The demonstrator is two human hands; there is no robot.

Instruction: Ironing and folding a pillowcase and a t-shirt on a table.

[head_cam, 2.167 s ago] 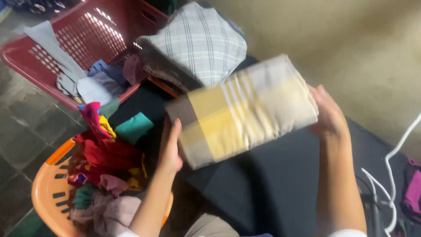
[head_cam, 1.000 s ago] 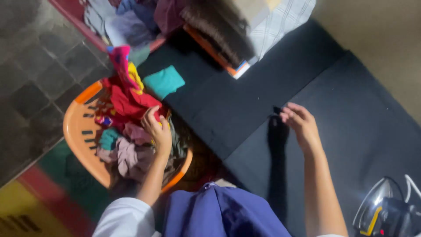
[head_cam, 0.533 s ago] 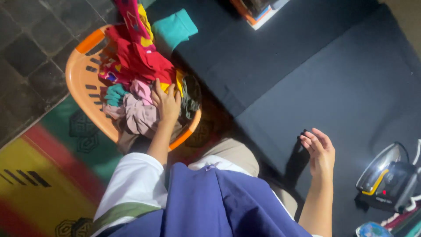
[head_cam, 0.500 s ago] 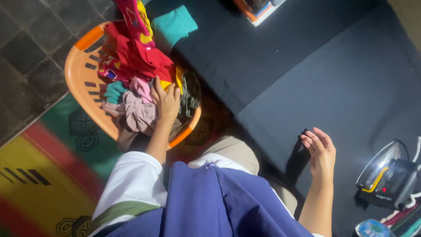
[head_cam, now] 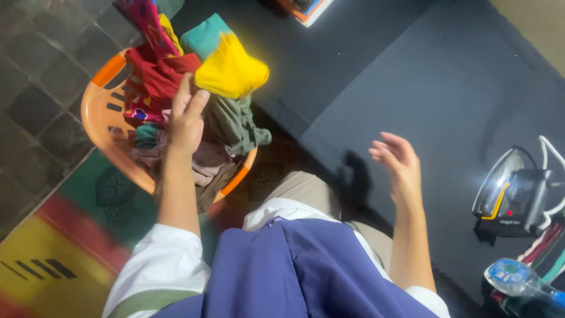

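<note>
1. While a dark ironing mat [head_cam: 424, 76] covers most of the floor at the right, a patterned rug [head_cam: 53, 253] in green, red and yellow lies at the lower left.
2. An orange laundry basket [head_cam: 100, 112] sits between them, heaped with crumpled clothes [head_cam: 229, 126].
3. Lifted above the heap is a yellow and teal garment [head_cam: 226, 62], gripped by the left hand [head_cam: 187, 121], whose fingers are closed around the cloth.
4. Over the mat hovers the right hand [head_cam: 397, 159], fingers loosely spread and holding nothing.
5. An iron [head_cam: 512, 194] stands on the mat at the far right, with a plastic bottle [head_cam: 518, 280] just below it.
</note>
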